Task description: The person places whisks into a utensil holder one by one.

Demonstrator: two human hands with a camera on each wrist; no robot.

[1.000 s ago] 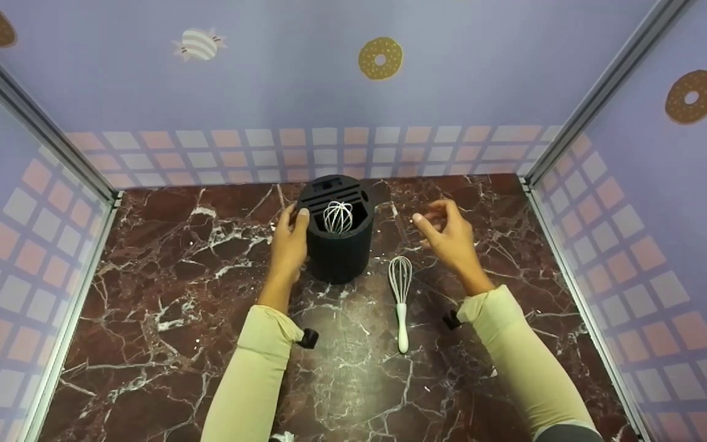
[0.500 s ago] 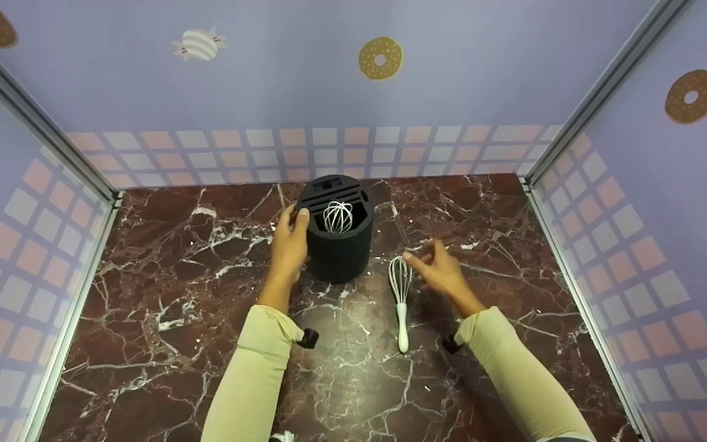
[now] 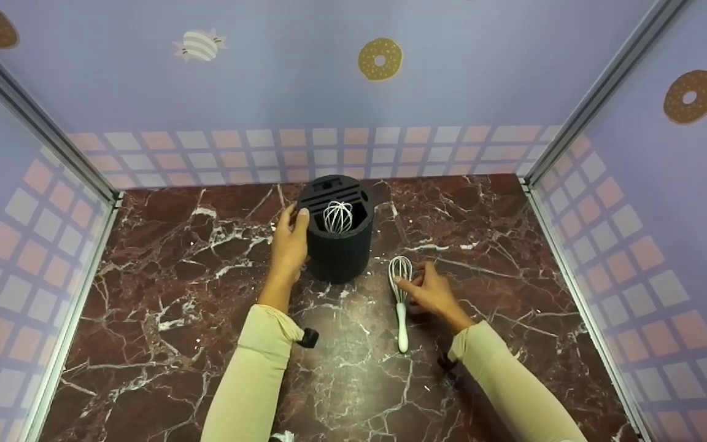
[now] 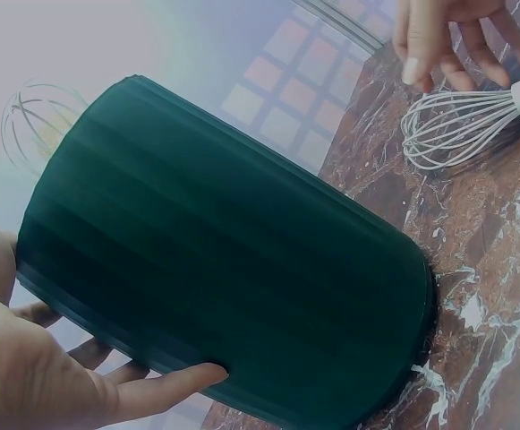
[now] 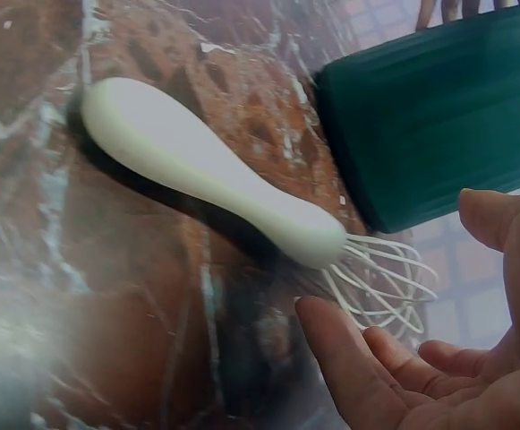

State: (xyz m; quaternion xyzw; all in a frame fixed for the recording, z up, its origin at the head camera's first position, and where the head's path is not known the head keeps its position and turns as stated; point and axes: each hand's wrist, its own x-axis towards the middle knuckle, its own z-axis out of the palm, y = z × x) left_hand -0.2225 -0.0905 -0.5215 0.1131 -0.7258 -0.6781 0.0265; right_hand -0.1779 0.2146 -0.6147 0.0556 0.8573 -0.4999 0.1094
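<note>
A dark cylindrical holder (image 3: pixel 338 258) stands upright, a wire whisk head (image 3: pixel 337 218) poking out of its front compartment. My left hand (image 3: pixel 289 245) holds the holder's left side; in the left wrist view its fingers (image 4: pixel 166 392) lie along the wall, which looks green there. On the marble surface right of the holder lies a second whisk with a white handle (image 3: pixel 402 325), wires pointing away from me. Just right of those wires is my right hand (image 3: pixel 433 291), fingers apart and gripping nothing. The right wrist view shows this hand (image 5: pixel 421 376) beside the whisk's wires (image 5: pixel 385 282).
A purple back wall (image 3: pixel 280 80) with a pink and white tile pattern rises behind the marble surface (image 3: pixel 163 307). Side walls with metal edge rails stand to the left and right. Small black devices are at both wrists.
My right hand has come down and slightly left, from beyond the lying whisk to beside its wires. The left hand, the holder and both whisks have stayed in place.
</note>
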